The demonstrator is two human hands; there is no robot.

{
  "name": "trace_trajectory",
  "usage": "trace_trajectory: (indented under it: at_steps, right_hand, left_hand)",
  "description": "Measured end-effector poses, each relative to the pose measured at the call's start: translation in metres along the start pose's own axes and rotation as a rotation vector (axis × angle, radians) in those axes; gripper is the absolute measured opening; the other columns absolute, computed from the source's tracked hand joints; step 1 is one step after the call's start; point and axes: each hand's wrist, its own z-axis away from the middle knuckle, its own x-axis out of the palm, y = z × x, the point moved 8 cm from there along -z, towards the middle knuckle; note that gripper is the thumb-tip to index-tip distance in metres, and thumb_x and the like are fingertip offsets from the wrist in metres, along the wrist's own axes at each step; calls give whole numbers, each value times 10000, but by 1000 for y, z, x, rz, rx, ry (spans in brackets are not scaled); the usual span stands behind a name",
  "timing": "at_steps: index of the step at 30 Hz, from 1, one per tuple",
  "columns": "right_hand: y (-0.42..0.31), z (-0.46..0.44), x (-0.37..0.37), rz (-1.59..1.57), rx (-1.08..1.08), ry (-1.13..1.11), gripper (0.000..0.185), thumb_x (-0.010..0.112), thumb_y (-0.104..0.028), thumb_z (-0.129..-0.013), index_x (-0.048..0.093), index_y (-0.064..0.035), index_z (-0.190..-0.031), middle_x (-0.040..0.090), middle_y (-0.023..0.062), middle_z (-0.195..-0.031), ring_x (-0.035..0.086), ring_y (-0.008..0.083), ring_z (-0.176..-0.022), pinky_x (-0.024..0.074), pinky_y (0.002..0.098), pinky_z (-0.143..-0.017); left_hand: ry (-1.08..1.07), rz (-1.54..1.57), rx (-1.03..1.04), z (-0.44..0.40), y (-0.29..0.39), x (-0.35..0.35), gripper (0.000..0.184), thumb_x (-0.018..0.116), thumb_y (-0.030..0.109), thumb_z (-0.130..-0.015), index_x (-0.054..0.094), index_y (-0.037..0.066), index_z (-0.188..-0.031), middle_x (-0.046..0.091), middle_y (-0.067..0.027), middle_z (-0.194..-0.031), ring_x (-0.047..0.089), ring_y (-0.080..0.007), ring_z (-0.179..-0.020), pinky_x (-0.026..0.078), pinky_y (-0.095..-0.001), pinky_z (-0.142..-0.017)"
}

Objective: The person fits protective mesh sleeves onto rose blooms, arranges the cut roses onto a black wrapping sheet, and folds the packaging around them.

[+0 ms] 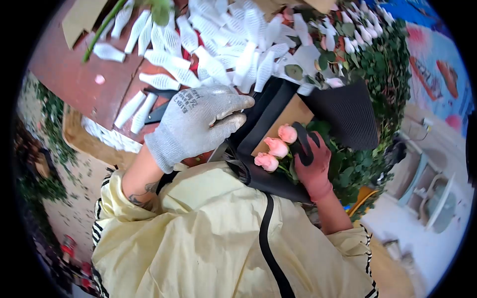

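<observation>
My left hand (201, 119), in a pale grey knitted glove, is over the near edge of the table. Its thumb and fingers are a little apart, with nothing visible between them. My right hand (314, 161), in a red glove with black fingers, curls around the stems of several pink roses. One pink rose (277, 147) is between two others, their heads pointing left. Beneath them are a black padded support (266, 116) and a brown board (293, 111). White mesh flower sleeves (211, 64) lie heaped just beyond my left hand.
The reddish-brown table (64, 62) spreads across the far left. A dark ribbed panel (343, 116) rises at the right beside piled green foliage (392, 74). More sleeved roses (365, 32) lie at the back right. A pale stool (437, 198) stands on the floor.
</observation>
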Motion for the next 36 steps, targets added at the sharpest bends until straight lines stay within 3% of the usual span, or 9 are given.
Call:
trace_trajectory:
  at_steps: [3, 6, 8, 10, 14, 18, 24, 32, 36]
  right_hand:
    - [0, 5, -4, 93, -60, 44, 573, 708, -75, -648, 537, -60, -1195, 464, 168, -1277, 487, 348, -1113, 385, 436, -915]
    - [-6, 4, -8, 158, -60, 62, 566, 698, -57, -648, 538, -59, -1191, 477, 174, -1260, 502, 360, -1084, 392, 443, -900]
    - [-16, -7, -12, 176, -75, 45, 537, 663, -35, -653, 550, -58, -1178, 526, 170, -1181, 544, 350, -1010, 442, 445, -828]
    - [-20, -19, -8, 17, -19, -42, 433, 615, -14, -640, 606, -44, -1071, 591, 184, -1045, 577, 388, -925, 479, 436, -769]
    - [-30, -25, -10, 91, -122, -9, 423, 596, -13, -639, 614, -41, -1061, 601, 181, -971, 584, 394, -863, 494, 427, -729]
    - [-30, -28, -12, -24, -39, -16, 444, 582, 3, -616, 609, -30, -1058, 594, 183, -993, 583, 399, -859, 490, 429, -739]
    - [-14, -19, -11, -91, 31, -31, 458, 616, 7, -589, 597, -17, -1046, 574, 213, -1042, 583, 408, -868, 485, 405, -742]
    - [-6, 1, -13, -53, -114, 152, 515, 668, 10, -580, 579, -18, -1087, 541, 245, -1159, 577, 414, -940, 475, 424, -791]
    - [-9, -4, -11, -29, -67, 58, 556, 678, 0, -577, 568, -26, -1122, 528, 241, -1198, 571, 409, -970, 467, 438, -818]
  left_hand:
    - [19, 44, -51, 10, -12, -7, 268, 625, 139, -785, 638, 34, -1030, 636, -113, -877, 608, -290, -832, 485, -363, -738]
    - [32, 41, -46, 10, -20, -9, 261, 629, 198, -789, 645, 50, -1003, 625, -109, -912, 601, -291, -867, 487, -376, -747]
    - [35, 92, 23, 8, -18, -8, 270, 641, 61, -749, 644, 20, -1016, 613, -104, -804, 596, -293, -747, 467, -363, -669]
    - [39, 115, 24, 5, -15, -4, 271, 653, 64, -736, 649, 30, -1004, 613, -107, -818, 599, -294, -758, 471, -366, -671]
    - [23, 131, 28, -6, -8, 13, 288, 683, 79, -691, 668, 70, -978, 614, -110, -880, 608, -293, -783, 482, -372, -678]
    - [-22, 206, 1, -19, 1, 28, 171, 682, 94, -679, 652, 84, -847, 608, -104, -924, 604, -288, -772, 475, -367, -665]
    - [-94, 226, 42, -33, 6, 55, 146, 672, 84, -682, 639, 78, -824, 605, -87, -906, 604, -281, -765, 478, -363, -665]
    - [-160, 202, 74, -36, -11, 86, 115, 659, 70, -687, 622, 70, -795, 602, -65, -883, 603, -273, -756, 482, -357, -665]
    - [-153, 182, 73, -33, -15, 88, 100, 653, 63, -689, 613, 66, -780, 600, -54, -871, 603, -268, -752, 484, -354, -665]
